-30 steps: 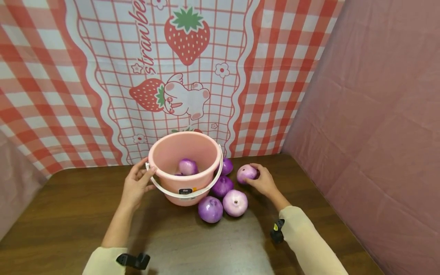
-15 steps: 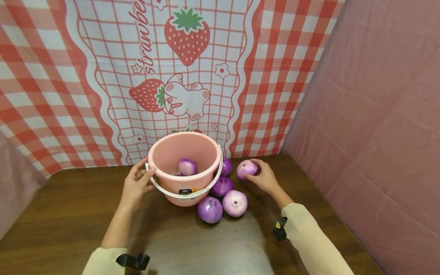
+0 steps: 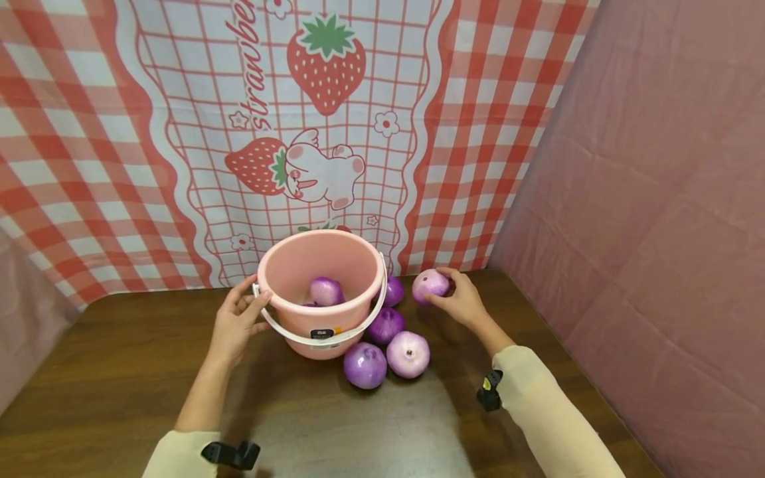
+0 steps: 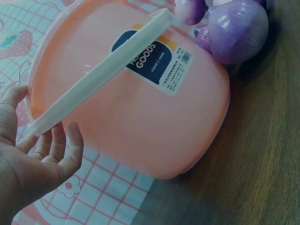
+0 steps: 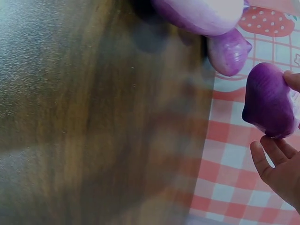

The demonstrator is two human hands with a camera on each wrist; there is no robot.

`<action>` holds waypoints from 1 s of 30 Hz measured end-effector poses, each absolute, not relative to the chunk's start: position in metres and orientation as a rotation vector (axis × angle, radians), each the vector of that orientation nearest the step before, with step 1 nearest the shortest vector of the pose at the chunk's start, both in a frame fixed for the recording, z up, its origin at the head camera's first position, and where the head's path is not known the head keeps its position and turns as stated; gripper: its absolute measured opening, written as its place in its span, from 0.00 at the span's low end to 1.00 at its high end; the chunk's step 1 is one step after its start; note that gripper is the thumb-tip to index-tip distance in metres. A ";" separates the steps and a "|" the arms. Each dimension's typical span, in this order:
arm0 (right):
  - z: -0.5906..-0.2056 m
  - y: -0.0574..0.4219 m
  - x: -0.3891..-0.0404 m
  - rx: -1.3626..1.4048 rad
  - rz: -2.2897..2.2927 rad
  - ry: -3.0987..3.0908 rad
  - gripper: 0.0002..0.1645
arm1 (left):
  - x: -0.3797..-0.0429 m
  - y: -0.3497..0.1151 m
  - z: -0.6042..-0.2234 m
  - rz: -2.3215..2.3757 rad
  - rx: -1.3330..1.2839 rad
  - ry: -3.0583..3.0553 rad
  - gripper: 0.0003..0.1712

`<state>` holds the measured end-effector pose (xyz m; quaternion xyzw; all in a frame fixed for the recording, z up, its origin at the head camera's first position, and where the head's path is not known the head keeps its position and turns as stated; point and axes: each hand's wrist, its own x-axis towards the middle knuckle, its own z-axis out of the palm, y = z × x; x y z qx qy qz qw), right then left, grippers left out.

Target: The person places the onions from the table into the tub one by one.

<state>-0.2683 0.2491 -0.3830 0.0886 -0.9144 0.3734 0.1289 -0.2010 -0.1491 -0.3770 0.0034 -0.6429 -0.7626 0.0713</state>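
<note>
My left hand [image 3: 237, 323] grips the left rim of a pink plastic bucket [image 3: 299, 322], by the joint of its white handle [image 4: 98, 75]. In the left wrist view the thumb lies at the rim and the fingers curl under the handle end. My right hand [image 3: 465, 300] holds a purple onion [image 3: 429, 285] between thumb and fingers, to the right of the bucket. The right wrist view shows that onion [image 5: 269, 101] close up, its far side cut off by the frame. Inside the bucket lies a purple onion [image 3: 326, 291], with part of another below it.
Several onions cluster along the bucket's right side: a pale one [image 3: 408, 354], a purple one [image 3: 365, 365], a darker one [image 3: 386, 325] and one partly behind the handle [image 3: 394, 291]. A strawberry-print cloth [image 3: 382, 159] hangs behind the brown wooden table [image 3: 149, 372]; pink fabric [image 3: 645, 199] hangs at right.
My right hand has moved the onion a little upward in the head view, toward the back cloth. The left hand, the bucket and the other onions stay in place.
</note>
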 end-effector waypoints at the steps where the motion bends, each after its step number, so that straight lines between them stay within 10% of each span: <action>1: -0.381 0.249 -0.268 0.264 1.080 -2.658 0.40 | -0.201 -0.149 -0.377 -2.292 0.011 -1.934 0.33; 30: -0.337 0.236 -0.277 0.370 1.083 -2.623 0.39 | -0.200 -0.149 -0.376 -2.276 0.010 -1.955 0.33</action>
